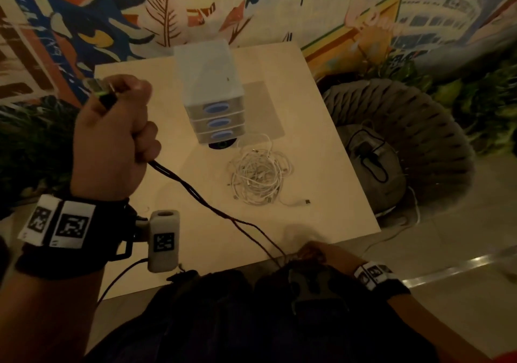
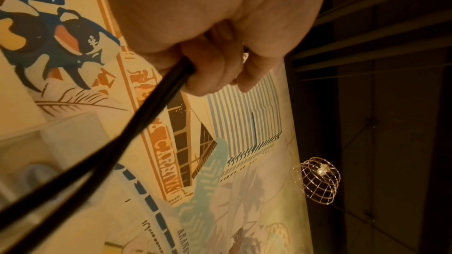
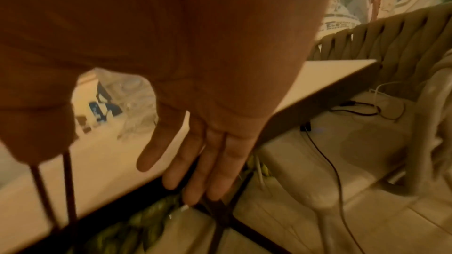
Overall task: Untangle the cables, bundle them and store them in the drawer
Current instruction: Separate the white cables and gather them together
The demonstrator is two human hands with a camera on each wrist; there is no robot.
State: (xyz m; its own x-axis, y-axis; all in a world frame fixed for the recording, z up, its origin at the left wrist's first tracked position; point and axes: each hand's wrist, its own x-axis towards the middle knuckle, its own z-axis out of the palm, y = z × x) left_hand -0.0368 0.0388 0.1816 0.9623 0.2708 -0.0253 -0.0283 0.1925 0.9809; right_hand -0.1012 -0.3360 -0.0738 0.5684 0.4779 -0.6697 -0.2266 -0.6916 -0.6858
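My left hand (image 1: 112,139) is raised at the table's left and grips a doubled black cable (image 1: 212,206) in a fist; its plug ends (image 1: 105,94) stick out above the fist. In the left wrist view the fingers (image 2: 215,61) curl round the two strands (image 2: 137,119). The strands run taut down to my right hand (image 1: 310,253) at the table's near edge. There the fingers (image 3: 208,161) are stretched out straight, and both strands (image 3: 69,181) come out from under the thumb. A tangle of white cables (image 1: 257,175) lies on the table (image 1: 321,153), in front of a three-drawer unit (image 1: 212,94) whose drawers are all closed.
A woven grey chair (image 1: 405,127) with a cushion and a black lead (image 1: 369,153) stands right of the table. Leafy plants (image 1: 28,139) are at the left. Cables (image 3: 342,161) trail over the tiled floor under the table edge. A painted wall rises behind.
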